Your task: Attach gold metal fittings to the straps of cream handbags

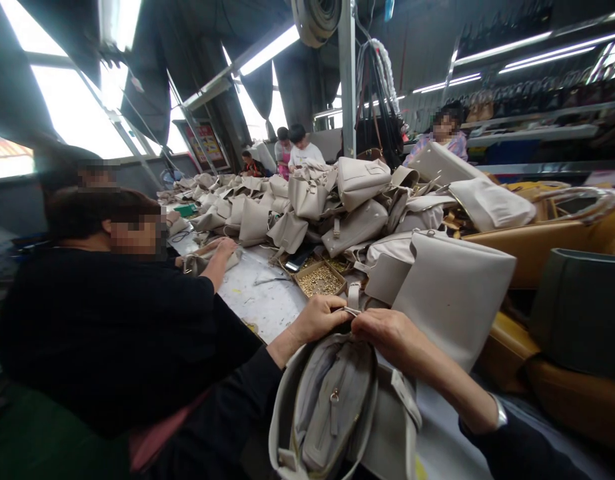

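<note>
An open beige handbag rests in front of me, its grey lining and inner zip pocket showing. My left hand is closed on the bag's top rim at the far edge. My right hand pinches the same rim right beside it, where a small beige strap tab sticks up. The fingertips of both hands almost touch.
A cardboard tray of small gold fittings lies just beyond my hands on a white worktable. Piles of beige bags cover the table. A person in black sits close on my left. Tan and dark green bags stand right.
</note>
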Motion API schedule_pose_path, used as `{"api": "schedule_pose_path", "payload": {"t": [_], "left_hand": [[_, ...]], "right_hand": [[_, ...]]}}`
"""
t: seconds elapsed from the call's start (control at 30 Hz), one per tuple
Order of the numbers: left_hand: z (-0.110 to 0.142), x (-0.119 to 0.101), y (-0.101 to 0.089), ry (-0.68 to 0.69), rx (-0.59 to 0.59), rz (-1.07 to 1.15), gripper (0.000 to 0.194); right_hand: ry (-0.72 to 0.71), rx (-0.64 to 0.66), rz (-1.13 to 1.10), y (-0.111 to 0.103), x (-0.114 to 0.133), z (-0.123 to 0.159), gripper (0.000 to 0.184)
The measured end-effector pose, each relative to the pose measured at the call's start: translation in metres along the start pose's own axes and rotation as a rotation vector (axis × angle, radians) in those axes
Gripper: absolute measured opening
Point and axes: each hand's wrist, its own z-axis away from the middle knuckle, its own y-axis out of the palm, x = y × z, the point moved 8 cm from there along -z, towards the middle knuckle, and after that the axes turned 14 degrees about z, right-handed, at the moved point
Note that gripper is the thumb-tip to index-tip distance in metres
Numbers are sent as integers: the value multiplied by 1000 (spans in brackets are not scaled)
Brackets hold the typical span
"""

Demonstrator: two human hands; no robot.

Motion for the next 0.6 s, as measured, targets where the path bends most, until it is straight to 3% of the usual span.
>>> {"api": "schedule_pose_path", "payload": {"t": [0.17, 0.23, 0.4, 0.6], "left_hand": [[-8, -1, 6, -77, -109, 45, 26], [-11, 3, 4, -114, -140, 69, 22], [-7, 11, -10, -181, -272, 130, 16], [16, 26, -18, -275, -357, 243, 25]], "right_hand": [[-36, 321, 218, -5, 1, -30, 21], [-46, 374, 217, -9, 3, -45, 21], [29, 323, -124, -2, 6, -54, 15], [245, 188, -254, 30, -3, -17, 13]]}}
